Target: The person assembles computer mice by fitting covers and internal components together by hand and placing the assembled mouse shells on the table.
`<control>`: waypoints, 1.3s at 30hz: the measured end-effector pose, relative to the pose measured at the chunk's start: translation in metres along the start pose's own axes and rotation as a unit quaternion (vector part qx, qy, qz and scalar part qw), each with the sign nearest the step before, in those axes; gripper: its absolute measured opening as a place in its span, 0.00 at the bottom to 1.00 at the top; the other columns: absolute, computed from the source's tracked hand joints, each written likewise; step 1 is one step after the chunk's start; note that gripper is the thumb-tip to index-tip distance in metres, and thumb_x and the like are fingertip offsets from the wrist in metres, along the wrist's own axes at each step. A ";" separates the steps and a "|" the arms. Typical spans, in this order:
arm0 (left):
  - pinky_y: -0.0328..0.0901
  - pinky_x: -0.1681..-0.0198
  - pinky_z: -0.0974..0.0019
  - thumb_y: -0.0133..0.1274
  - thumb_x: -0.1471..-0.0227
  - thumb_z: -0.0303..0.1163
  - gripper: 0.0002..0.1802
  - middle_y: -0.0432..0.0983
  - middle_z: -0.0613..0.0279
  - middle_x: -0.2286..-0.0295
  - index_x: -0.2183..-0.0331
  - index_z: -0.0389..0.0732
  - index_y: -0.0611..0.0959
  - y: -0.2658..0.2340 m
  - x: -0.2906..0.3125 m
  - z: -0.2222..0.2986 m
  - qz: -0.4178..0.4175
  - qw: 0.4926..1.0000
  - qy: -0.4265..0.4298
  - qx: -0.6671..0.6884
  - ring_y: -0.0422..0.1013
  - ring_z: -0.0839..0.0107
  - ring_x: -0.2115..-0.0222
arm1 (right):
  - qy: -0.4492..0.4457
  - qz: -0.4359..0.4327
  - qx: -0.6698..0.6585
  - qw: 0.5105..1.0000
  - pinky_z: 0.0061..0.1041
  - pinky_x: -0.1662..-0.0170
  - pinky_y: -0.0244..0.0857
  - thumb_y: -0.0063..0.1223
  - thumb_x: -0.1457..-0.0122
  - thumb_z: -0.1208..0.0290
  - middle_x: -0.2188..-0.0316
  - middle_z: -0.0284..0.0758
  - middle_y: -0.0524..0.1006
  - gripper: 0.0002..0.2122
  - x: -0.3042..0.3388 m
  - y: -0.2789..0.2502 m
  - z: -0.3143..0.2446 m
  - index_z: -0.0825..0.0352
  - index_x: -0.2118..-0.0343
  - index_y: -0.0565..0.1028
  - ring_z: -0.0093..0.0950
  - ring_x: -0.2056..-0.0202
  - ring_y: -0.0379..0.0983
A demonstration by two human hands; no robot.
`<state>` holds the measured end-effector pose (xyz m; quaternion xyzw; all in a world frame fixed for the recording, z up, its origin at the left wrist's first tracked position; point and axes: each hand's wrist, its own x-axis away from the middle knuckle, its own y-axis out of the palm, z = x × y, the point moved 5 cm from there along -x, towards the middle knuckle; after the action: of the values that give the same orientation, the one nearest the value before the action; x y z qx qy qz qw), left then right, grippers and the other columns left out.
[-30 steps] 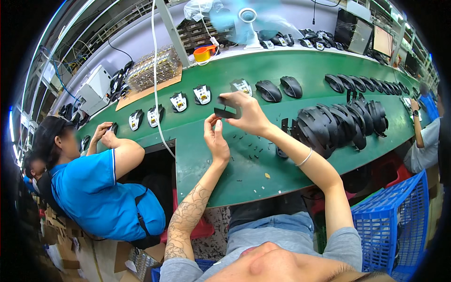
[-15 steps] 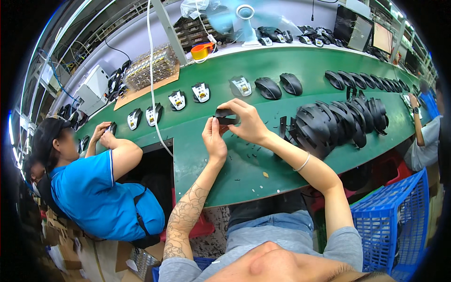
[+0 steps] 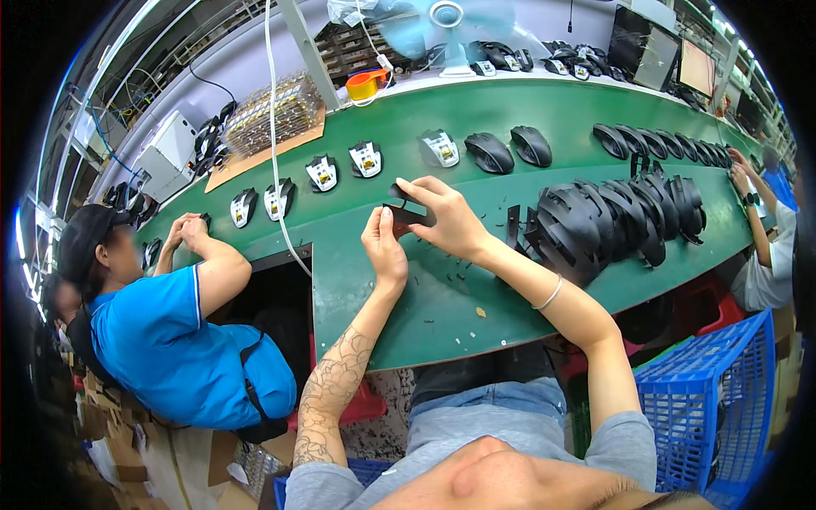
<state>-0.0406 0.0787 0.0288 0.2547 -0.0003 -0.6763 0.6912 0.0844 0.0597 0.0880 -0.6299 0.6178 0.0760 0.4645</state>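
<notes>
Black plastic part (image 3: 406, 212), small and flat, is held above the green tabletop (image 3: 442, 297) between both hands. It is pinched from below by the left hand (image 3: 384, 248), whose grip is closed on its lower edge, and from above by the right hand (image 3: 449, 219), whose fingers are clenched over its top and right side. The part is kept in the air just in front of the row of half-built computer mice.

Five open mice (image 3: 321, 172) with white insides are laid out in a line on the tabletop to the left and behind the hands. Two closed black mice (image 3: 490, 153) are set just to the right of them. One stack of curved black shells (image 3: 595, 223) is piled near the right forearm, and one further row of black shells (image 3: 671, 144) is lined along the far right of the tabletop; their exact number cannot be told. Small black bits (image 3: 450, 276) are scattered on the green surface beneath the wrists.

One roll of orange tape (image 3: 364, 85) is placed on the back shelf. One blue crate (image 3: 714, 408) is seen at the lower right. One person in a blue shirt (image 3: 170, 340) is seated at the left, and another person's hand (image 3: 741, 174) is seen at the far right.
</notes>
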 end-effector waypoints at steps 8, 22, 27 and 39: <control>0.62 0.74 0.78 0.48 0.46 0.30 0.07 0.69 0.70 0.78 0.73 0.36 0.74 0.007 0.001 0.008 -0.024 0.996 0.053 -0.072 0.64 0.83 0.78 | -0.017 -0.044 0.073 0.996 0.30 0.57 0.66 0.60 0.60 0.76 0.58 0.41 0.68 0.30 0.005 0.008 0.003 0.69 0.49 0.65 0.38 0.59 0.68; 0.63 0.71 0.75 0.48 0.47 0.30 0.06 0.73 0.67 0.75 0.72 0.38 0.76 0.001 -0.001 -0.006 0.010 0.995 -0.093 0.019 0.69 0.79 0.75 | -0.025 -0.047 0.143 0.988 0.32 0.56 0.63 0.57 0.60 0.79 0.60 0.41 0.68 0.28 0.005 0.008 -0.002 0.71 0.50 0.66 0.38 0.59 0.66; 0.62 0.68 0.74 0.47 0.47 0.32 0.06 0.73 0.69 0.75 0.71 0.41 0.76 -0.005 0.001 -0.019 0.029 0.983 -0.165 0.080 0.69 0.79 0.73 | -0.033 -0.035 0.139 0.989 0.33 0.55 0.59 0.53 0.61 0.83 0.60 0.40 0.68 0.28 0.006 0.014 -0.002 0.70 0.51 0.67 0.37 0.60 0.65; 0.61 0.63 0.71 0.47 0.49 0.38 0.08 0.70 0.70 0.70 0.68 0.45 0.75 -0.014 -0.006 -0.027 0.073 0.952 -0.239 0.177 0.67 0.76 0.68 | -0.042 -0.021 0.188 0.981 0.36 0.57 0.57 0.48 0.57 0.82 0.62 0.37 0.68 0.24 0.010 0.019 -0.009 0.70 0.52 0.68 0.35 0.61 0.65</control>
<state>-0.0447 0.0939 0.0025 0.2030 -0.3034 -0.6545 0.6620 0.0659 0.0502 0.0774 -0.5401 0.5879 -0.0249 0.6017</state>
